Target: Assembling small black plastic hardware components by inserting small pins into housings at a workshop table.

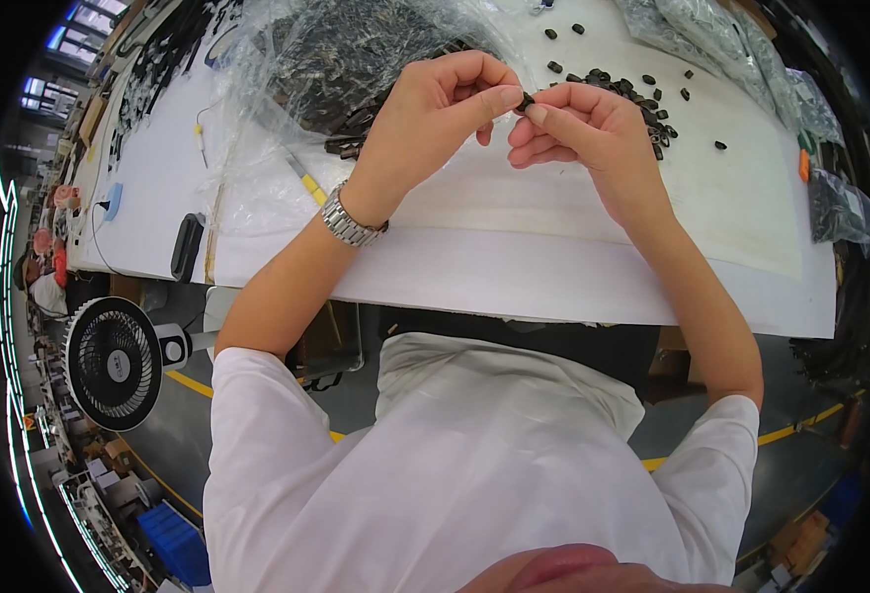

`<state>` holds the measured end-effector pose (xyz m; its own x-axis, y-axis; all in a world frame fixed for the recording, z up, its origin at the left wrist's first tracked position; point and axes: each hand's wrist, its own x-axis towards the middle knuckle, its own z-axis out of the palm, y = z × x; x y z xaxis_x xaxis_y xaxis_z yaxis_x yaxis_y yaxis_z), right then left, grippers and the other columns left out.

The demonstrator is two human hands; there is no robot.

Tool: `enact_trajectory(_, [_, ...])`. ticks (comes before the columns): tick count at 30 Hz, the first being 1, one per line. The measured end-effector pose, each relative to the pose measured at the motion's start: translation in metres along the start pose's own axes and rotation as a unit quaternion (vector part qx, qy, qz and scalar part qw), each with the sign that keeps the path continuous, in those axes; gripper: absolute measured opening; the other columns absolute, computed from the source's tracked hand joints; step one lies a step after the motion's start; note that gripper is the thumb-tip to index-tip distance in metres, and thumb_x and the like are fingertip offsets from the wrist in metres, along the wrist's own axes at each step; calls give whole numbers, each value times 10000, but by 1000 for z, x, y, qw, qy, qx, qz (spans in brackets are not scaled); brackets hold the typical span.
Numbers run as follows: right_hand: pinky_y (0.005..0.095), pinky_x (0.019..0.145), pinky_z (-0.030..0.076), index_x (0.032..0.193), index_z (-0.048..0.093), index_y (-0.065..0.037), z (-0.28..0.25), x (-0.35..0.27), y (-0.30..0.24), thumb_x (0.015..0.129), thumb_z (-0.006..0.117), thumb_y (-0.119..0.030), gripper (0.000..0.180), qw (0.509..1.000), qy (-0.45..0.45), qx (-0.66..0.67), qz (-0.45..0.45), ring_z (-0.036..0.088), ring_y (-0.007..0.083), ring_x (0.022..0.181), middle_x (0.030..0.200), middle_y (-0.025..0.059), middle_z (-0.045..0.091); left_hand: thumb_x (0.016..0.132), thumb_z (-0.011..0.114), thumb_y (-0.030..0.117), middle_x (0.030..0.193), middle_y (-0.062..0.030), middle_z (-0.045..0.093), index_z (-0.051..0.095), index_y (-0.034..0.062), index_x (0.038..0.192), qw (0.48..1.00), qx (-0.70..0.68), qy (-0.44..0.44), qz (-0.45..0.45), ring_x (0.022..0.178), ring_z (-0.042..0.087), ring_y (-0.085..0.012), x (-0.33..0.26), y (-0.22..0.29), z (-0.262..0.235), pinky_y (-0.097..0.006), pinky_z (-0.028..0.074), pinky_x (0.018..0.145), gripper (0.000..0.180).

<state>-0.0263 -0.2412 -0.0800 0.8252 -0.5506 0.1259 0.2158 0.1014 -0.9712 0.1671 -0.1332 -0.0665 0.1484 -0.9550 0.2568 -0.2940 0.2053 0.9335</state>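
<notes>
Above the white-covered table, my two hands meet at a small black part [525, 102]. My left hand [433, 117], with a metal watch [346, 219] on its wrist, pinches the part between thumb and forefinger. From the other side my right hand [598, 128] pinches the same part, its lower fingers curled loosely. Fingertips cover most of the piece, so its exact kind does not show. Just behind my right hand lies a pile of similar small black pieces [660, 131]. A big clear plastic bag [301, 64] full of dark parts sits beside and beyond my left hand.
A yellow-handled tool [313, 188] lies by my left forearm. Further left are a black case [187, 247], a thin yellow-and-white tool [200, 138] and black strips [153, 84]. Clear bags [716, 40] line the far right. A fan [117, 364] stands below the table's left edge.
</notes>
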Motion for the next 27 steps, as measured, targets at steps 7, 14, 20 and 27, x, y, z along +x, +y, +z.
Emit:
enact_trajectory(7, [312, 812, 639, 1072, 706, 76, -3, 3, -3, 1017, 668, -117, 204, 997, -37, -37, 61, 790, 225, 844, 926, 172, 780, 1037, 717, 255, 857, 41, 644, 720, 27, 1067, 970, -212, -62, -106, 704, 506, -44, 2, -18, -1, -244, 483, 719, 230])
enact_trajectory(14, [273, 778, 613, 1056, 724, 63, 6, -7, -5, 1012, 655, -137, 215, 969, 17, -246, -1, 783, 165, 834, 867, 100, 791, 1002, 741, 172, 912, 22, 696, 722, 2, 1036, 993, 114, -41, 0, 795, 616, -51, -4, 2, -3, -246, 527, 748, 175])
enact_trajectory(20, [273, 782, 616, 1071, 739, 52, 8, -8, -1, 1020, 643, -138, 219, 959, 9, -277, -56, 788, 160, 832, 872, 87, 794, 984, 735, 145, 876, 9, 692, 726, -9, 1021, 980, 190, -27, 62, 793, 631, -63, -5, 2, -3, -238, 528, 753, 159])
enact_trajectory(27, [287, 771, 630, 1058, 739, 60, -8, -1, -5, 1022, 645, -117, 203, 991, -36, -117, 57, 782, 185, 809, 897, 137, 785, 1018, 716, 207, 912, 0, 694, 713, -13, 1025, 991, -12, -86, -100, 787, 636, -77, 1, -4, -6, -248, 536, 755, 220])
